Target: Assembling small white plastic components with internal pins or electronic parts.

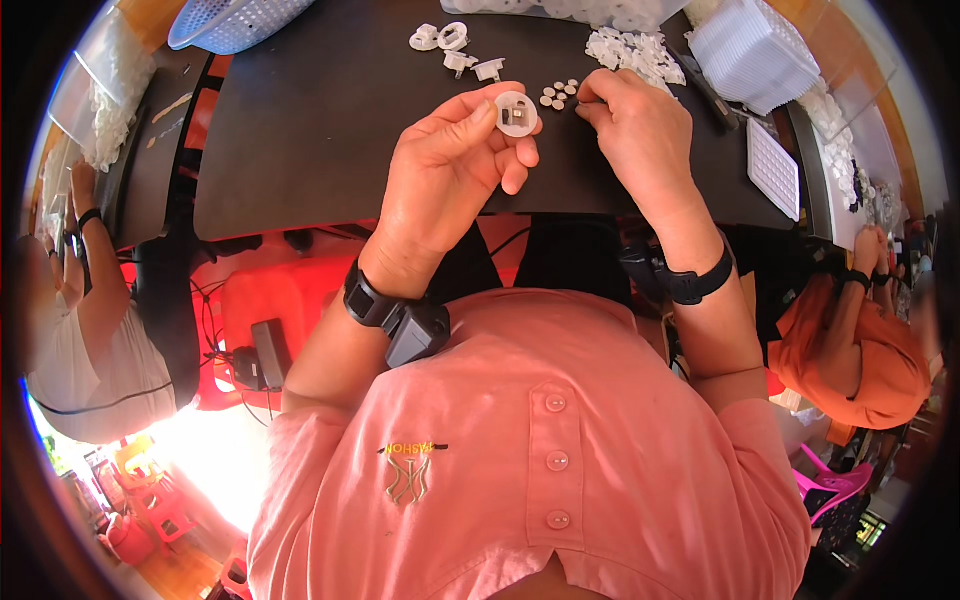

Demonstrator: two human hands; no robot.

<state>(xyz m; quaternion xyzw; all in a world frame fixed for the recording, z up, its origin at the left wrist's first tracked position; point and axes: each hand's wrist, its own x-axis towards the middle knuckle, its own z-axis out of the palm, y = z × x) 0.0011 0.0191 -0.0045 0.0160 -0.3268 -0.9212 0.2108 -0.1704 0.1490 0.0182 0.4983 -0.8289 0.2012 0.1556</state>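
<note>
Between the thumb and fingers of my left hand (pixel 445 150) is a round white plastic housing (pixel 517 116), its recessed inside with small metal-looking parts facing up. My right hand (pixel 640 130) hovers just right of a cluster of small round pale discs (pixel 559 93). Its thumb and index finger are pinched together, and whatever may be between them is hidden. Beyond my left hand, several similar white plastic parts (pixel 458 62) lie on the dark table (pixel 320 120). A heap of small white pieces (pixel 632 54) sits past my right hand.
A light blue perforated basket (pixel 235 25) stands at the far left. At the far right are stacked white trays (pixel 755 55), with a flat gridded tray (pixel 773 170) nearer. A translucent container (pixel 590 12) of white parts is at the back. Co-workers sit on the left (pixel 100 340) and right (pixel 850 340).
</note>
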